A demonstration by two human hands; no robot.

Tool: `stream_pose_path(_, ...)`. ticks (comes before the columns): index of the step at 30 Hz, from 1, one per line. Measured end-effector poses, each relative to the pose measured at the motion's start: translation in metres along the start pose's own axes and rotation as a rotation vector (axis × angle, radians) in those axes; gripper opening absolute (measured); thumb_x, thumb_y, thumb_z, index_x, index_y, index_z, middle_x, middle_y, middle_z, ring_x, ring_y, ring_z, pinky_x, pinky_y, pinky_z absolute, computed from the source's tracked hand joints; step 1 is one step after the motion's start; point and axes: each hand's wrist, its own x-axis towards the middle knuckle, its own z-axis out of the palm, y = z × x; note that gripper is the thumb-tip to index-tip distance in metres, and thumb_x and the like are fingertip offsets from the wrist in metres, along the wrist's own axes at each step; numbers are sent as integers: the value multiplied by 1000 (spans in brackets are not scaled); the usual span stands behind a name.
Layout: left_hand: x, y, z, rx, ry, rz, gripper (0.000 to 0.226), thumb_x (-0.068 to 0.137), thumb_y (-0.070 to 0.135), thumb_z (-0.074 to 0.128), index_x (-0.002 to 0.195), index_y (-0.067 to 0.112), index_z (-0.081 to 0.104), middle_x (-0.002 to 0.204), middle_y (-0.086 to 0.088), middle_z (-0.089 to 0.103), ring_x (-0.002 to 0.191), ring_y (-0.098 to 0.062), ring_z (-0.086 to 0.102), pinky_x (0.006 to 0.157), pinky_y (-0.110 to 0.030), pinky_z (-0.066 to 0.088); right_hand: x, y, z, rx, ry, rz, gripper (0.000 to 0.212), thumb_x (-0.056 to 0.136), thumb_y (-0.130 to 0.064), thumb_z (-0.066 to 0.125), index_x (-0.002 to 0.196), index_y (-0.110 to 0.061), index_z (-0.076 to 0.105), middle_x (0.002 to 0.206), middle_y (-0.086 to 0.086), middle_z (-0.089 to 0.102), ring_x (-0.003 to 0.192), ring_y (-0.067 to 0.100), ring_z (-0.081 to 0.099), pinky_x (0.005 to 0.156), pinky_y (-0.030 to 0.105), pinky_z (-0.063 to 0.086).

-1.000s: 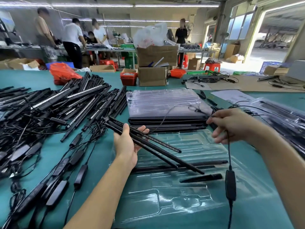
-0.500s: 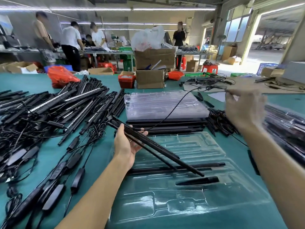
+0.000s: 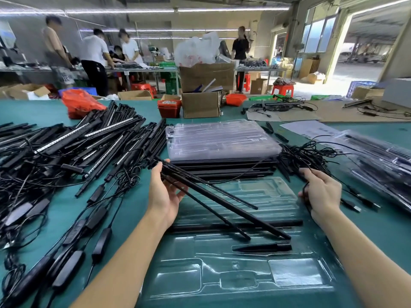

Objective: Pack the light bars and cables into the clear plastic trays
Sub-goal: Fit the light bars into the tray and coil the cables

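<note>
Green bench point(image 3: 55, 210), and the right hand point(image 3: 320, 194) has dropped from high at 2 o'clock, gripping a cable point(image 3: 315, 152). Left hand point(image 3: 164, 194) still clutches three bars point(image 3: 222, 205) slanting over the tray point(image 3: 244, 274). Bar pile point(image 3: 66, 147) at 10 o'clock, tray stack point(image 3: 222, 138) at 12.

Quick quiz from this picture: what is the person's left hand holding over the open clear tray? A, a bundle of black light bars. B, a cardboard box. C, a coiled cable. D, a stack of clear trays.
A: the left hand grips one end of several black light bars that slant down across the open clear tray, while the right hand holds a thin black cable.
</note>
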Motion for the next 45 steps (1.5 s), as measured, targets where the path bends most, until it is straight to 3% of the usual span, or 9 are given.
stream_pose_path(6, -7, 13, -1, 61, -133, 23, 58, 93, 62, 44, 82, 18, 79, 83, -4, 74, 70, -14, 71, 50, -28, 55, 2, 0, -1, 102, 86, 0, 20, 100, -25, 53, 91, -24, 72, 69, 5, 53, 35, 12, 54, 48, 31, 43)
stream_pose_path(13, -10, 36, 8, 279, -189, 143, 17, 101, 33, 54, 100, 19, 65, 91, -4, 74, 75, -20, 73, 45, -31, 54, 12, 5, 1, 82, 141, -93, 22, 102, -27, 45, 102, -17, 64, 69, 3, 54, 51, 18, 56, 37, 24, 42)
stream_pose_path(16, -10, 44, 10, 295, -122, 224, 18, 103, 29, 51, 95, 18, 63, 87, -7, 76, 75, -27, 74, 54, -40, 59, 12, 7, 1, -1, 226, -182, 23, 101, -26, 39, 98, -14, 59, 81, 2, 56, 71, 25, 55, 59, 40, 44)
stream_pose_path(19, -9, 54, 7, 237, -23, 248, 26, 104, 30, 51, 123, 12, 54, 88, -8, 72, 73, -26, 72, 58, -40, 60, 11, 5, 1, -45, 321, -204, 22, 101, -26, 35, 96, -15, 53, 106, 18, 60, 93, 35, 57, 81, 47, 47)
stream_pose_path(21, -8, 60, 3, 191, -3, 246, 29, 105, 30, 50, 130, 15, 49, 93, -11, 69, 73, -26, 71, 55, -37, 58, 12, 4, 0, -78, 344, -205, 24, 102, -25, 34, 100, -12, 54, 117, 20, 58, 94, 33, 55, 84, 46, 46)
stream_pose_path(24, -12, 66, 1, 156, 3, 233, 25, 105, 28, 48, 126, 13, 48, 99, -18, 67, 77, -31, 71, 56, -36, 58, 13, 4, 1, -130, 341, -228, 27, 105, -23, 35, 106, -5, 55, 121, 19, 56, 90, 24, 47, 78, 37, 35)
stream_pose_path(33, -20, 68, 1, 128, 12, 118, 23, 101, 20, 43, 114, 6, 54, 107, -24, 63, 70, -31, 74, 57, -36, 59, 12, 6, 1, -204, 325, -170, 29, 105, -27, 31, 108, -9, 54, 124, 15, 51, 94, 27, 47, 86, 44, 37)
stream_pose_path(39, -25, 66, -8, 141, -73, 86, 25, 99, 20, 38, 107, 4, 56, 102, -20, 70, 77, -32, 74, 61, -37, 60, 13, 8, 0, -255, 297, -146, 31, 105, -28, 32, 108, -8, 55, 122, 16, 53, 92, 28, 49, 85, 46, 41)
stream_pose_path(45, -26, 68, -25, -12, -258, 5, 23, 92, 17, 35, 80, 20, 54, 104, -13, 73, 89, -34, 73, 76, -48, 61, 13, 8, 0, -298, 268, -125, 29, 103, -30, 35, 104, -13, 59, 120, 15, 59, 99, 33, 56, 88, 48, 45)
